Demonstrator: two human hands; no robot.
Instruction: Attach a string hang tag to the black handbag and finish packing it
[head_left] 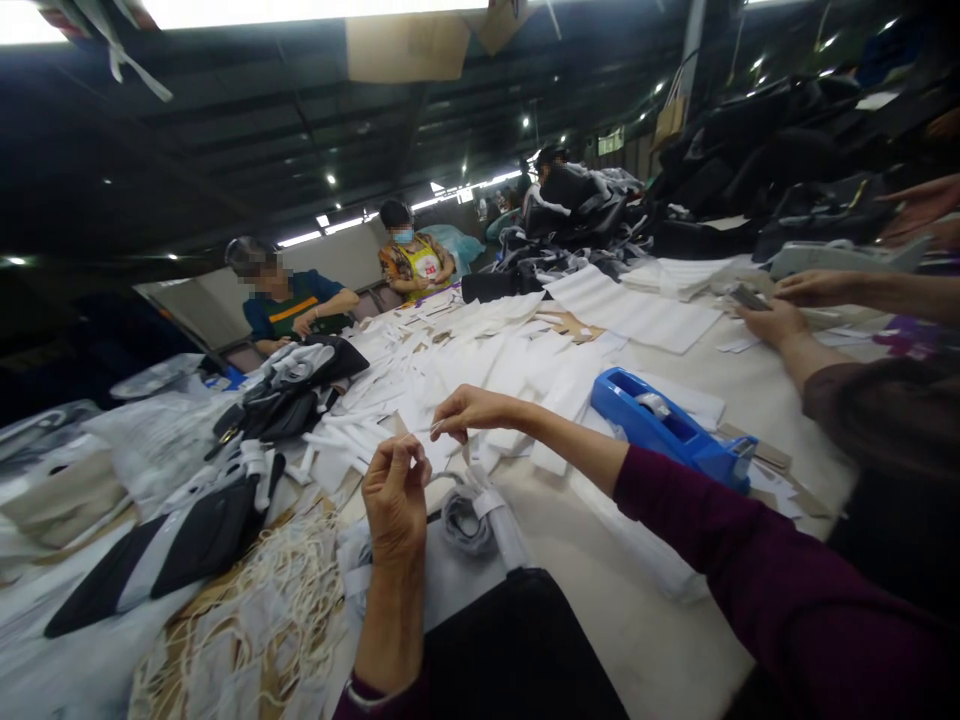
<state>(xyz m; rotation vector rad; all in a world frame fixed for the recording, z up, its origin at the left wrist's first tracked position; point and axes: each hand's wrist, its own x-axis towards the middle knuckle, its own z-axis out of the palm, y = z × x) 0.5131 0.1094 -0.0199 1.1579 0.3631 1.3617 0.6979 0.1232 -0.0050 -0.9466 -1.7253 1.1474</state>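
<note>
Blue tape dispenser with tape roll inside, beside right hand

Left hand: bare, no glove, no ring visible. Forearm bare to near the elbow, where a dark maroon cuff edged by a thin pale band shows. Right hand: bare, ungloved. Right forearm uncovered; dark maroon long sleeve, plain fabric, pushed up past the wrist, softly creased, no markings.
</note>
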